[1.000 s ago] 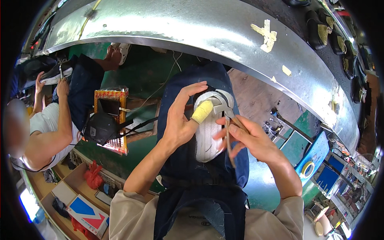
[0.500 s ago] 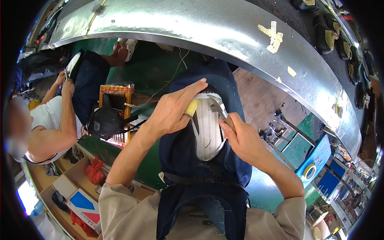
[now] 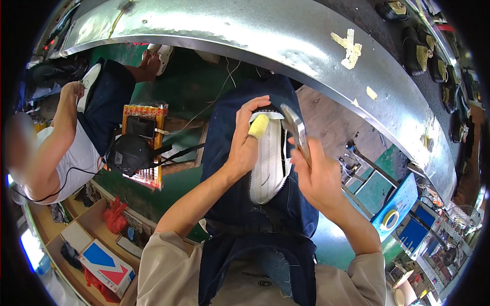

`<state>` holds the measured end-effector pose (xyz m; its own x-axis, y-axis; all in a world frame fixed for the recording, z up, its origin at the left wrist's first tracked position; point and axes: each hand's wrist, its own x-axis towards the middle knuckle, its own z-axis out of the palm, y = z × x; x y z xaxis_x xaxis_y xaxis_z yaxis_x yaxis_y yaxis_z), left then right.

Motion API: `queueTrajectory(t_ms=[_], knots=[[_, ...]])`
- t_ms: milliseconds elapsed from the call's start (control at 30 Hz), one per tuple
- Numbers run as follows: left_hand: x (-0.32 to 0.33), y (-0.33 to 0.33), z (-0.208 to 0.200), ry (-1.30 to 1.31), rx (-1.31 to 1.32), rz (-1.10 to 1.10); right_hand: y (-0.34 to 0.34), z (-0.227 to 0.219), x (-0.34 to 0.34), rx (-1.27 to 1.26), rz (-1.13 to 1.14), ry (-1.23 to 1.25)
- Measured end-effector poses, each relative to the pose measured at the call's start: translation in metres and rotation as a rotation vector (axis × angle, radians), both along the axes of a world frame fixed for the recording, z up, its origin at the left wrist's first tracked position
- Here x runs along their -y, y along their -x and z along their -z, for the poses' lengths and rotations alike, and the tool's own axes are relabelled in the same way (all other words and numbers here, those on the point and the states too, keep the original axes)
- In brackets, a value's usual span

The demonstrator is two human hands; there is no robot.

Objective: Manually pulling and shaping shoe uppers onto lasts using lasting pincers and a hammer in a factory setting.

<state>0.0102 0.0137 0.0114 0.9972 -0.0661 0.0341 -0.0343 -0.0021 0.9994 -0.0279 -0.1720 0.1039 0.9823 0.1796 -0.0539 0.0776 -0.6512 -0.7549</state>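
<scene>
A shoe upper on its last [image 3: 269, 173] lies bottom up across my lap, its pale underside showing and a jagged, pleated edge around the toe. My left hand [image 3: 247, 140] grips the toe end, fingers curled over the far side. Its thumb, wrapped in yellow tape, presses on the pale underside. In my right hand [image 3: 319, 176] is a pair of metal pincers [image 3: 296, 125], held by the handle with the head raised over the right side of the toe. Motion blurs the pincers a little. Dark blue cloth [image 3: 229, 199] covers my lap beneath the shoe.
A sheet-metal bench edge [image 3: 245, 33] curves across the far side, with dark shoes [image 3: 416, 53] on it at right. At left a co-worker [image 3: 66, 143] sits near a stool with a black bag [image 3: 132, 155]. A tape roll [image 3: 390, 219] lies on a blue board at right.
The pincers have lifted off the toe edge and tilted upright. My left hand has shifted to wrap the toe, its taped thumb now on the underside. The co-worker's arm has moved.
</scene>
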Motion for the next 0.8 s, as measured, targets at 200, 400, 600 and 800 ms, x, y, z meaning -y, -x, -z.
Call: queueTrajectory(t_ms=[200,400,600,800], knots=[[-0.002,0.011,-0.003,-0.032,-0.139,-0.077,-0.033,0.013,0.013,-0.262,-0.204,0.129],[-0.029,-0.011,-0.013,-0.197,-0.094,0.245,-0.009,0.006,0.029,0.071,-0.582,0.355],[-0.015,-0.012,-0.015,-0.557,0.067,0.181,-0.012,-0.005,0.019,-0.027,-0.873,0.642],[-0.01,-0.01,-0.019,-0.488,-0.033,0.191,-0.015,-0.001,0.02,-0.278,-0.863,0.354]])
